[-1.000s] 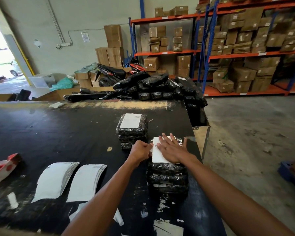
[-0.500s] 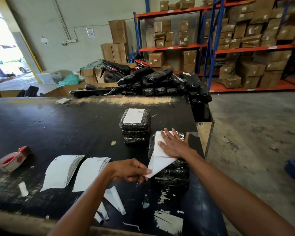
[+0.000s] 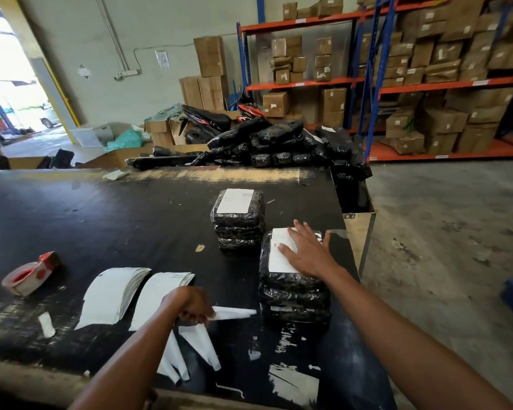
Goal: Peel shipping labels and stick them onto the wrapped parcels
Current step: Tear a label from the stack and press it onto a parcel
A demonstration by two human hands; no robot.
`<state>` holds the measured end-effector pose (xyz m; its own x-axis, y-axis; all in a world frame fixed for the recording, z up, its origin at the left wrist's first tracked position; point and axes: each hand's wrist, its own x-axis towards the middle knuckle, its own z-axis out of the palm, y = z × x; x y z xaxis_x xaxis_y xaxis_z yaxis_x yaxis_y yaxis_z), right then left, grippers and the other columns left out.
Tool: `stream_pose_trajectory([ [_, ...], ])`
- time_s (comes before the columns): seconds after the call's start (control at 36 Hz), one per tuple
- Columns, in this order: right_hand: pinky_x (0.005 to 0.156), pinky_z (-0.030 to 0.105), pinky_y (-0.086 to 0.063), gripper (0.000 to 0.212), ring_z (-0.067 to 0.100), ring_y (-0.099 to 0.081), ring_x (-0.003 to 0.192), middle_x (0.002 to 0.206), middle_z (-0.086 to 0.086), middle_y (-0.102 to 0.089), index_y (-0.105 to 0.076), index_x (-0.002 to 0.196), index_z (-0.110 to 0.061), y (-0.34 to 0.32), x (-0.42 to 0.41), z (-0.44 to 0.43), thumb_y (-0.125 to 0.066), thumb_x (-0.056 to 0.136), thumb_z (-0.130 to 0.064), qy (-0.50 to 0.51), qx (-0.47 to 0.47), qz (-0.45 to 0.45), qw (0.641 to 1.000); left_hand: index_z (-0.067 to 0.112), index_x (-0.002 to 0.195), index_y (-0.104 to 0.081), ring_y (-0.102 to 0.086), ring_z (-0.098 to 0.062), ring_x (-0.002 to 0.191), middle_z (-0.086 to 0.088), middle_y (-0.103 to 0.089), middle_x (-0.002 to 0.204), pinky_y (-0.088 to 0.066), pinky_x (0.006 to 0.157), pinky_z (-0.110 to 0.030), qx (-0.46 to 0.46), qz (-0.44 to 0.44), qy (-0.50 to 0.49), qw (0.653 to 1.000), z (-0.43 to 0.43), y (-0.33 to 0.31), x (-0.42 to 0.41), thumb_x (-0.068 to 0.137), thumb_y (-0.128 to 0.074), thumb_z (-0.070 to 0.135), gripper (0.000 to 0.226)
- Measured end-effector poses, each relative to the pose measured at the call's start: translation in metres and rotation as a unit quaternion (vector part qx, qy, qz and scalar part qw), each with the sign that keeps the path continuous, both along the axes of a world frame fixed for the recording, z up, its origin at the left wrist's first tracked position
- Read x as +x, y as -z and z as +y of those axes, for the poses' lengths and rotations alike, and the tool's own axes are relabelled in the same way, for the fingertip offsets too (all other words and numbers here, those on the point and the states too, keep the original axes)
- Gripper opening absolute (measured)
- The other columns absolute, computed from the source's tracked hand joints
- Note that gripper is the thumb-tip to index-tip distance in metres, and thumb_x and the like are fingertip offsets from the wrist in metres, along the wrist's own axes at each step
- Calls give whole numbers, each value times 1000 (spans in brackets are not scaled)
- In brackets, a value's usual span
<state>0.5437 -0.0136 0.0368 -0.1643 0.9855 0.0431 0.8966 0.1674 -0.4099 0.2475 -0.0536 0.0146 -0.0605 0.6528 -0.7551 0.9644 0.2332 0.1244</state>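
On the black table (image 3: pixel 107 220) the right hand (image 3: pixel 307 253) lies flat, fingers spread, pressing a white shipping label (image 3: pixel 279 255) onto the top of the near stack of black wrapped parcels (image 3: pixel 293 294), which stands toward the table's right edge. The left hand (image 3: pixel 190 306) is closed around a strip of white backing paper (image 3: pixel 234 312), pinched between thumb and fingers; the strip points right toward the near stack without touching it. Just beyond, a second stack of wrapped parcels (image 3: pixel 239 223) stands apart from the first, its top one already bearing a label (image 3: pixel 236 200). Two fanned piles of unpeeled labels (image 3: pixel 113 294) lie side by side left of the left hand, and discarded backing strips (image 3: pixel 200 344) rest near the table's front edge below it. A red-and-white tape dispenser (image 3: pixel 30 273) sits well to the left. A heap of black parcels (image 3: pixel 279 146) lies past the far edge of the table.
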Motion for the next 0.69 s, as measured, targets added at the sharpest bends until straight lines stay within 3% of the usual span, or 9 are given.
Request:
stream_pose_trajectory([
  [0.06, 121, 61, 10, 66, 16, -1, 157, 170, -3, -5, -32, 157, -19, 1, 4, -1, -44, 101, -52, 24, 17, 71, 997, 7, 101, -70, -56, -17, 55, -2, -61, 70, -41, 50, -25, 31, 40, 23, 998, 4, -4, 6, 98, -52, 32, 32],
  [0.11, 123, 58, 4, 62, 18, -6, 156, 170, -3, -7, -34, 156, -19, 3, 10, -3, -50, 101, -44, 55, 22, 135, 989, 8, 115, -68, -72, -29, 88, -8, -71, 98, -54, 71, -32, 135, 90, 34, 986, 6, -5, 15, 88, -57, 48, 50],
  [0.14, 124, 56, 0, 61, 20, -9, 156, 170, -4, -6, -33, 156, -20, 4, 13, -5, -51, 102, -41, 71, 19, 164, 984, 11, 119, -65, -69, -32, 108, -10, -67, 115, -54, 83, -35, 214, 100, 21, 971, 6, -7, 18, 83, -60, 52, 55],
  [0.19, 125, 53, -9, 63, 22, -10, 156, 170, -3, -5, -27, 159, -20, 6, 22, -9, -50, 103, -39, 108, 0, 216, 970, 10, 126, -55, -59, -37, 120, -15, -50, 133, -49, 95, -41, 345, 66, -20, 936, 6, -11, 33, 88, -65, 43, 51],
  [0.25, 125, 46, -15, 68, 23, -12, 156, 170, 2, -6, -18, 161, -17, 10, 29, -11, -46, 105, -42, 142, -38, 257, 955, 6, 127, -54, -57, -36, 119, -16, -46, 132, -46, 101, -42, 415, -36, -17, 909, 12, -13, 52, 97, -61, 34, 42],
  [0.33, 123, 44, -24, 70, 27, -25, 152, 167, 4, -22, -14, 162, -20, 18, 34, -15, -39, 104, -52, 153, -105, 305, 934, 13, 123, -65, -61, -25, 120, -7, -66, 124, -43, 106, -32, 367, -274, -37, 888, 22, -9, 88, 99, -50, 53, 49],
  [0.42, 118, 46, -32, 66, 27, -40, 144, 159, 2, -39, -12, 161, -29, 23, 28, -20, -35, 104, -53, 147, -141, 337, 919, 31, 138, -56, -60, -10, 124, 12, -67, 132, -42, 114, -42, 276, -420, -127, 855, 35, 31, 108, 81, -39, 87, 82],
  [0.53, 115, 53, -37, 64, 29, -46, 140, 156, 1, -44, -14, 158, -35, 30, 25, -15, -35, 100, -53, 175, -120, 332, 919, 33, 144, -48, -61, -12, 123, 11, -64, 134, -45, 111, -44, 265, -477, -204, 813, 8, 4, 131, 81, -39, 85, 82],
  [0.69, 115, 50, -37, 58, 28, -46, 139, 155, 2, -47, -24, 158, -29, 7, 25, 0, -37, 104, -46, 168, -74, 304, 935, 34, 139, -55, -63, -10, 119, 13, -68, 128, -48, 108, -43, 302, -484, -199, 797, 29, -15, 132, 72, -37, 92, 90],
])
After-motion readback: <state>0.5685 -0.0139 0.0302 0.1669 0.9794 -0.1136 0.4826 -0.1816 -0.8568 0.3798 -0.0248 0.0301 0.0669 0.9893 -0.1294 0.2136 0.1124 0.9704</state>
